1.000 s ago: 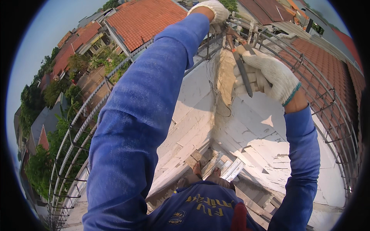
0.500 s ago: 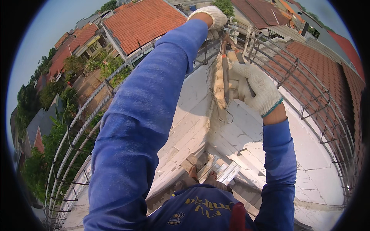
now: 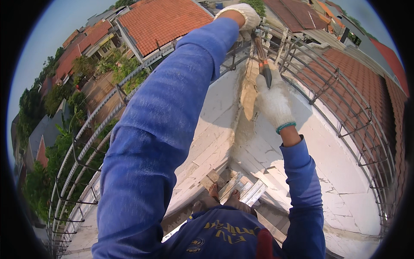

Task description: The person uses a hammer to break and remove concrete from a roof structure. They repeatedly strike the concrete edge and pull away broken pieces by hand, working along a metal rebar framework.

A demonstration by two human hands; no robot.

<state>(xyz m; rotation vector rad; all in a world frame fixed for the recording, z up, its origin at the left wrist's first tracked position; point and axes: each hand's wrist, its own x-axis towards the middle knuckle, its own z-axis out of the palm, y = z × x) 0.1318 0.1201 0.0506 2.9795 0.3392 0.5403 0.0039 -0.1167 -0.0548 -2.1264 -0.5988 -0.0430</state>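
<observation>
My left hand, in a white knitted cotton glove (image 3: pixel 246 16), is partly cut off from sight — the fingers curl down behind the wrist and the back of the glove, so I cannot tell whether they are closed on anything. It sits at the far corner, where bars of the steel reinforcement cages meet. The head of my rusty-brown metal pincers with dark, orange-banded handles (image 3: pixel 264 68) is hard to make out there among the bars and ties, just beside the left glove; whether its jaws bite on wire I cannot see. The two handles nearly overlap, and the second is hard to separate from the first.

My right hand, in a white knitted glove with a green cuff edge (image 3: pixel 275 101), is closed around the handles, though most of its fingers are hidden. The pincers lie at the far end of this grip, head beyond my fingers, one dark handle end showing against the glove.

Their long axis runs away from me, leaning slightly left — head toward the corner, handle ends back toward me. Beneath them stands a rough tan mortar strip (image 3: pixel 249 93) between white block walls (image 3: pixel 302 172).
</observation>
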